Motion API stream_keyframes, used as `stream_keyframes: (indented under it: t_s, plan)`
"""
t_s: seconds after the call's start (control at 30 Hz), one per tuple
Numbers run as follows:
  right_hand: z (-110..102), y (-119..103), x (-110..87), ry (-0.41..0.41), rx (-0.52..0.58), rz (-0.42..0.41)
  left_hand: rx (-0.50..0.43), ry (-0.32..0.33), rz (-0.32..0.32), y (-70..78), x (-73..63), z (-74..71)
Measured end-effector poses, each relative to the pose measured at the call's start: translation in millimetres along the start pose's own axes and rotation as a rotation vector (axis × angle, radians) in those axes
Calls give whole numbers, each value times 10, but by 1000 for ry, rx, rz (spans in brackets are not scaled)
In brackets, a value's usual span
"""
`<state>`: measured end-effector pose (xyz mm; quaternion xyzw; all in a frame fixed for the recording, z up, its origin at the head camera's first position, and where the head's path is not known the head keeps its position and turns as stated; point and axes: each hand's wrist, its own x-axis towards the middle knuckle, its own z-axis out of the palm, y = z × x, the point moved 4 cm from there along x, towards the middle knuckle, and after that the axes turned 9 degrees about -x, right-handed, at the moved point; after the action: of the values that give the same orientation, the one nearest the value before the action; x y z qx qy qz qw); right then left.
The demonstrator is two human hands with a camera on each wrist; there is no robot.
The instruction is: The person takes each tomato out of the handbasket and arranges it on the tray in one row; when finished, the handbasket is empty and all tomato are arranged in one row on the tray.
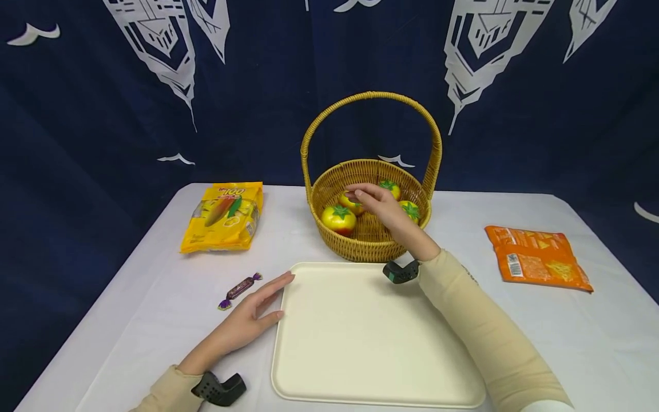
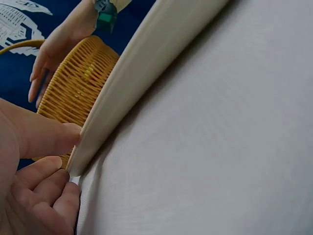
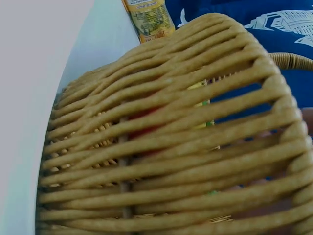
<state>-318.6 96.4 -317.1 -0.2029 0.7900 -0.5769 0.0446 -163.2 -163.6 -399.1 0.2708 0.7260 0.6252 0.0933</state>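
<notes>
My right hand (image 1: pixel 387 213) hovers over the wicker basket (image 1: pixel 355 250), fingers loosely extended and holding nothing. Inside the basket sit several yellow tomato-like fruits (image 1: pixel 339 220) with green leafy tops, one partly behind the fingers. Woven basket wall (image 3: pixel 171 147) fills much of the right wrist view and hides most of that hand. At the upper left edge of the cream tray (image 1: pixel 370 343) rests my left hand (image 1: pixel 248 319), fingers stretched along it. In the left wrist view its thumb (image 2: pixel 66 139) and fingertips lie right at the tray rim (image 2: pixel 117 93).
A purple wrapped candy (image 1: pixel 240 290) lies just beyond the left hand. Behind it stands a yellow mango candy bag (image 1: pixel 223 220). An orange snack packet (image 1: pixel 538 257) lies on the right. Dark blue patterned cloth (image 1: pixel 257 114) hangs behind the white table (image 1: pixel 607 343).
</notes>
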Motion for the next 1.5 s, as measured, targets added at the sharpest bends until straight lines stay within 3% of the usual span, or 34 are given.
stream_keyframes:
  t_s: [0.13,0.43,0.73,0.97,1.07,1.27,1.5]
  plan:
    - [47,-1,-3,-87,-67,37,-46,4,1,-33,-18,5]
    - [141,6,15,-249,-213,21,5,14,-1,-6,-44,-8]
    - [161,98,153,-308,-388,-13,-16,2,-22,-14,-4,13]
    - [164,114,190,-358,-506,19,-20,5,-16,-16,3,17]
    - [180,110,201,-388,-476,58,-20,9,-17,-10,0,10]
    - [173,138,204,-421,-286,167,-26,21,-26,-1,0,-19]
    - [64,-1,40,-326,-143,112,-68,23,-52,-29,-12,5]
